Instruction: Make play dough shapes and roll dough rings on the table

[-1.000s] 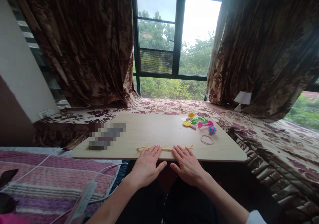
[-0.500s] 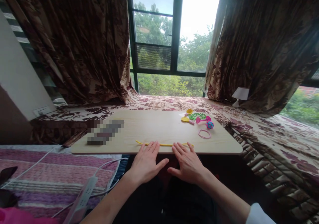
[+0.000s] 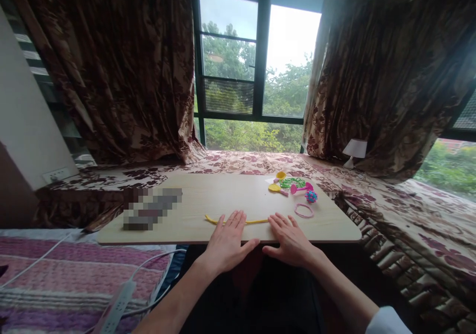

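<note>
A thin yellow strand [image 3: 256,221], soft-looking and slightly bent, lies crosswise near the front edge of the light wooden table [image 3: 223,195]. I cannot tell what it is made of. My left hand [image 3: 227,242] rests flat over its left part, fingers stretched out, and the curved left end sticks out past them. Lying the same way, my right hand [image 3: 288,237] covers the right end with its fingers. Between the two hands a short straight piece of the strand shows. Both thumbs point inward, and neither hand is closed around anything.
At the table's back right are two yellow toy spoons [image 3: 275,188], a green tangle [image 3: 292,183], a pink dumbbell-shaped toy [image 3: 302,189], a blue-pink knobby ball [image 3: 311,196] and a pink ring [image 3: 304,210]. A blurred-out dark object [image 3: 152,209] lies left. A power strip [image 3: 119,306] is lower left.
Both flat hands have slid forward over the table and a little to the right. The yellow strand lies farther from the front edge, its right end now covered. The camera has tilted up slightly.
</note>
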### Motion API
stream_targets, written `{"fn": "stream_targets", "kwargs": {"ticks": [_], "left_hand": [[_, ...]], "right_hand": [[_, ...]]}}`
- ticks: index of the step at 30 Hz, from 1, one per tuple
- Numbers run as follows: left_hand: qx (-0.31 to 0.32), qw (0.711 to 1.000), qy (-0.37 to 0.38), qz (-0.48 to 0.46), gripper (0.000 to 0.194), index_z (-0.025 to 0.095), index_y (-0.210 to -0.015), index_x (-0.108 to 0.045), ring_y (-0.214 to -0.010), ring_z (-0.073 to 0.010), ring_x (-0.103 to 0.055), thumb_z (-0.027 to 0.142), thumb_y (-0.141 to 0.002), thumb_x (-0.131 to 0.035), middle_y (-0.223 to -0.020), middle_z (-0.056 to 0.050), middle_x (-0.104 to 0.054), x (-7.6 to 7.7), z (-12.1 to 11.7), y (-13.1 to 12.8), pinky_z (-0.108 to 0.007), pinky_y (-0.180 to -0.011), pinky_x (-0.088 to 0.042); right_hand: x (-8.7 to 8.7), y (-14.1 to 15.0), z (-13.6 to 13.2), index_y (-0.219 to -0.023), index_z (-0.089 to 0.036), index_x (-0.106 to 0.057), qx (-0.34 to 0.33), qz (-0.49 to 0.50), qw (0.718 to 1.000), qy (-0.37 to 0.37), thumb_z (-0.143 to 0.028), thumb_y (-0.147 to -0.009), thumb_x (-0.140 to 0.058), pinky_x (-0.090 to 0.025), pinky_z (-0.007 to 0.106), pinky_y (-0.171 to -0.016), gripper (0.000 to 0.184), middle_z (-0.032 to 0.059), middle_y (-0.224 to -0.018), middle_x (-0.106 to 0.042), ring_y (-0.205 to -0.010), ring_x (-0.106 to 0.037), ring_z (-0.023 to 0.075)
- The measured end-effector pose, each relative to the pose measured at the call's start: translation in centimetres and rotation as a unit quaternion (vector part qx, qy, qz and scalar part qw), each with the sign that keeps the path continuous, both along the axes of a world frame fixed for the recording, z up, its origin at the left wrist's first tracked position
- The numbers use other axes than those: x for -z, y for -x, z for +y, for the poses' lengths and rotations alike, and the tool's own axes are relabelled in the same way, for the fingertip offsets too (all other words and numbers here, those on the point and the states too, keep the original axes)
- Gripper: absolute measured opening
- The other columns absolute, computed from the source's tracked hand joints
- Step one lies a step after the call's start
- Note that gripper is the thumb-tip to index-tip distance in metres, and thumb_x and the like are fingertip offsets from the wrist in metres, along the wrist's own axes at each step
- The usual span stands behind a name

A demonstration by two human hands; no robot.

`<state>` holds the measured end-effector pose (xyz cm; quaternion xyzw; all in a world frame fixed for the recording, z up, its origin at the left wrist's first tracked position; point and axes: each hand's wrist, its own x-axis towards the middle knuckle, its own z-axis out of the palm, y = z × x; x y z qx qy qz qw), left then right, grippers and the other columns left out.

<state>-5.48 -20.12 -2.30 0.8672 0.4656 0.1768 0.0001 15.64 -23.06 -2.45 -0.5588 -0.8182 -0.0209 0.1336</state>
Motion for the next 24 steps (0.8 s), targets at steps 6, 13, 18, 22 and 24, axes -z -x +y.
{"fn": "stream_targets", "kwargs": {"ticks": [6,13,18,22,24], "left_hand": [[0.025,0.999,0.027,0.034,0.071,0.017,-0.134,-0.028,-0.131,-0.0225,-0.022,0.062,-0.079,-0.025,-0.141,-0.01,-0.029,0.6,-0.1,-2.1,-0.043,-0.107,-0.007],[-0.018,1.0,-0.014,-0.013,0.038,0.023,-0.115,-0.053,-0.109,-0.0202,-0.047,0.033,-0.084,-0.034,-0.117,-0.006,-0.057,-1.1,2.4,1.1,-0.039,-0.098,-0.025],[-0.027,0.999,-0.021,-0.009,0.023,0.026,-0.077,-0.068,-0.088,-0.0191,-0.053,0.028,-0.078,-0.045,-0.086,-0.004,-0.063,-1.6,4.0,1.8,-0.036,-0.086,-0.032],[-0.043,0.998,-0.022,-0.027,0.022,0.025,-0.073,-0.067,-0.085,-0.0191,-0.052,0.028,-0.077,-0.046,-0.081,-0.004,-0.062,-1.1,4.0,1.8,-0.036,-0.084,-0.031],[-0.047,0.998,-0.017,-0.039,0.021,0.024,-0.074,-0.067,-0.085,-0.0191,-0.052,0.03,-0.077,-0.047,-0.081,-0.004,-0.063,-1.1,4.0,1.9,-0.036,-0.084,-0.031]], "right_hand": [[0.6,-0.5,-0.2,-0.132,-0.015,-0.034,-0.007,-0.016,1.0,-0.016,-0.055,-0.072,-0.049,-0.007,0.045,-0.104,0.074,0.0121,-0.14,-0.03,-0.128,-0.023,0.0273],[-1.5,-0.3,0.5,-0.124,-0.025,-0.044,-0.026,0.009,0.999,-0.045,-0.034,-0.081,-0.046,-0.02,0.042,-0.099,0.044,0.0083,-0.135,-0.037,-0.121,-0.035,0.0235],[-2.4,4.0,3.6,-0.1,-0.027,-0.062,-0.053,0.021,0.997,-0.056,-0.026,-0.08,-0.048,-0.031,0.031,-0.087,0.025,0.003,-0.107,-0.058,-0.098,-0.049,0.0174],[-1.7,7.0,5.5,-0.083,-0.024,-0.067,-0.024,0.031,0.998,-0.039,-0.026,-0.08,-0.047,-0.034,0.029,-0.078,0.02,0.0038,-0.092,-0.063,-0.089,-0.052,0.0176],[-1.4,7.6,6.0,-0.08,-0.022,-0.067,-0.013,0.034,0.999,-0.04,-0.025,-0.081,-0.045,-0.033,0.029,-0.076,0.022,0.0055,-0.088,-0.063,-0.087,-0.053,0.0183]]}}
